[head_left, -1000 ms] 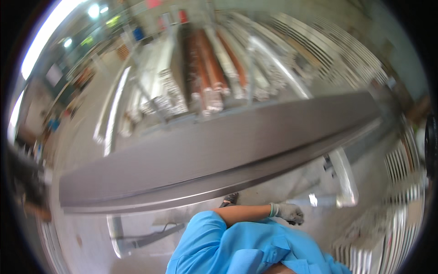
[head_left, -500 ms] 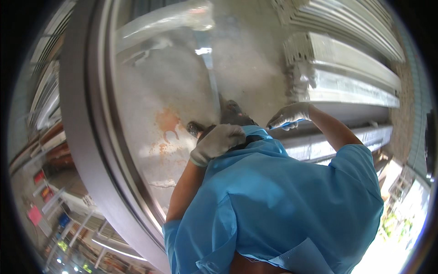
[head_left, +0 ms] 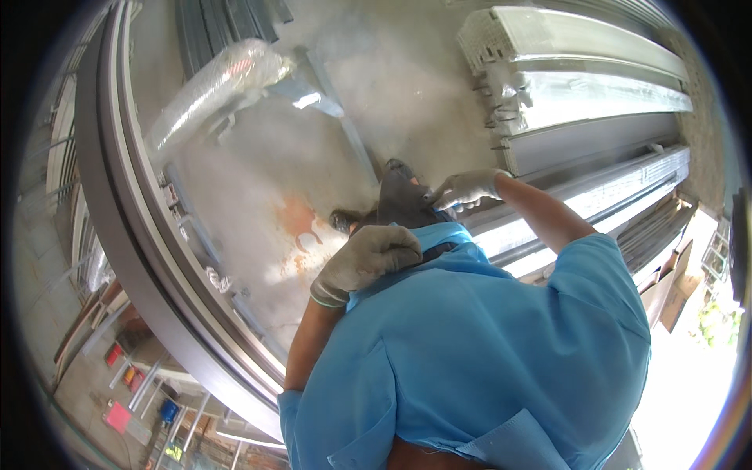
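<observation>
My left hand point(head_left: 368, 262), in a pale grey work glove, is closed at the front hem of my blue shirt point(head_left: 486, 329). The cloth is bunched there, and a dark strip shows beside the fingers. My right hand point(head_left: 468, 190), gloved too, is at the side of my dark trousers point(head_left: 403, 202), near the hip. Its fingers are curled round a slim blue tool point(head_left: 446, 208). Only a little of that tool shows, so its exact kind is unclear.
A long dark-and-silver metal profile point(head_left: 133, 235) runs along my left. Plastic-wrapped stock point(head_left: 227, 86) lies on the floor ahead, near a metal bar point(head_left: 345, 117). Stacked long profiles point(head_left: 595, 94) are at the right. An orange-brown stain point(head_left: 298, 219) marks the concrete floor.
My right hand has moved left, from beside my body to against the trousers, carrying the blue tool. My left hand stays at the hem. The view has shifted, showing more floor to the left.
</observation>
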Demonstrator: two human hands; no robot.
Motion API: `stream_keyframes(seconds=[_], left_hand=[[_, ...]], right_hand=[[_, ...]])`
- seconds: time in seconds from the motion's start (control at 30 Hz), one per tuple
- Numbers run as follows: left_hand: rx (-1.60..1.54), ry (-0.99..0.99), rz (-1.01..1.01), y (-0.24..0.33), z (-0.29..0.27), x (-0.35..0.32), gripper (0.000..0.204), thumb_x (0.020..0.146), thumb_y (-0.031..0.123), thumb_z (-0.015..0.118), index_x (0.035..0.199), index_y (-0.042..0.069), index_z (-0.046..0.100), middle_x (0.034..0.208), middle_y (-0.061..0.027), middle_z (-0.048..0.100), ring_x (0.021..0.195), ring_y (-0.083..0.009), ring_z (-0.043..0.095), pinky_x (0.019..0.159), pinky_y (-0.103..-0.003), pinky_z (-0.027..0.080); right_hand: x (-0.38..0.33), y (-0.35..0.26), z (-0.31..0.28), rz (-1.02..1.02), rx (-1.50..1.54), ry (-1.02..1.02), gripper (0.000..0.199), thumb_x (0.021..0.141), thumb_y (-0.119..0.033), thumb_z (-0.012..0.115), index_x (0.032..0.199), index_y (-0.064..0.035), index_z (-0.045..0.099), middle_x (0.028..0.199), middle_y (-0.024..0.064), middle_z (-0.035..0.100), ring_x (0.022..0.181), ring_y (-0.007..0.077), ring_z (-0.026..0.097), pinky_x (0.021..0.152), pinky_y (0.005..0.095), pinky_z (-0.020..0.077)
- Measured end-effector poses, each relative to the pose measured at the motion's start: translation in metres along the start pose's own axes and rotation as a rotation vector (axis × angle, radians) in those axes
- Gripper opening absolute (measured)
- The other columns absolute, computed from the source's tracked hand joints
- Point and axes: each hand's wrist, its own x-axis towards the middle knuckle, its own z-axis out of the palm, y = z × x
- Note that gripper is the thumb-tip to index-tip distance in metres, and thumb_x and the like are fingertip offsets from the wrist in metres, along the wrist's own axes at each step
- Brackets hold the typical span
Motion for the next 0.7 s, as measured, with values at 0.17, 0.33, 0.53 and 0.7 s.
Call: stream_keyframes(seconds=[0.17, 0.33, 0.53, 0.7], left_hand=[[0.029, 0.121, 0.030, -0.003, -0.007, 0.016, 0.015, 0.098, 0.014, 0.067, 0.101, -0.001, 0.069, 0.089, -0.0007, 0.063, 0.083, -0.0084, 0.056, 0.073, -0.024, 0.046], [-0.025, 0.325, 0.141, -0.022, -0.024, 0.004, 0.019, 0.100, 0.015, 0.064, 0.106, -0.003, 0.067, 0.091, -0.0024, 0.065, 0.084, -0.0107, 0.059, 0.076, -0.025, 0.048], [-0.138, 0.551, 0.271, -0.068, -0.038, -0.043, 0.022, 0.100, 0.013, 0.063, 0.112, -0.006, 0.065, 0.099, -0.0074, 0.067, 0.094, -0.0171, 0.064, 0.086, -0.030, 0.053], [0.031, 0.823, 0.409, -0.123, -0.010, -0.093, 0.026, 0.101, 0.015, 0.062, 0.117, -0.005, 0.064, 0.110, -0.0103, 0.065, 0.104, -0.0191, 0.061, 0.095, -0.031, 0.048]], right_hand=[[0.042, -0.050, 0.010, -0.272, -0.444, 0.179, 0.048, 0.101, -0.037, 0.050, 0.144, -0.0173, 0.058, 0.135, 0.0105, 0.063, 0.122, 0.0218, 0.059, 0.100, 0.0368, 0.0497], [-0.002, -0.083, 0.011, 0.040, -0.593, 0.258, 0.058, 0.099, -0.037, 0.047, 0.153, -0.0140, 0.045, 0.145, 0.0144, 0.058, 0.132, 0.0341, 0.055, 0.110, 0.0437, 0.0446], [-0.018, -0.103, 0.001, -0.099, -0.151, 0.172, 0.058, 0.093, -0.028, 0.057, 0.146, -0.0062, 0.053, 0.137, 0.0212, 0.061, 0.124, 0.0347, 0.060, 0.106, 0.0440, 0.0456], [0.001, -0.083, 0.007, 0.056, -0.117, 0.241, 0.045, 0.093, -0.015, 0.061, 0.136, -0.0026, 0.059, 0.119, 0.0143, 0.069, 0.093, 0.0187, 0.067, 0.074, 0.0343, 0.0546]])
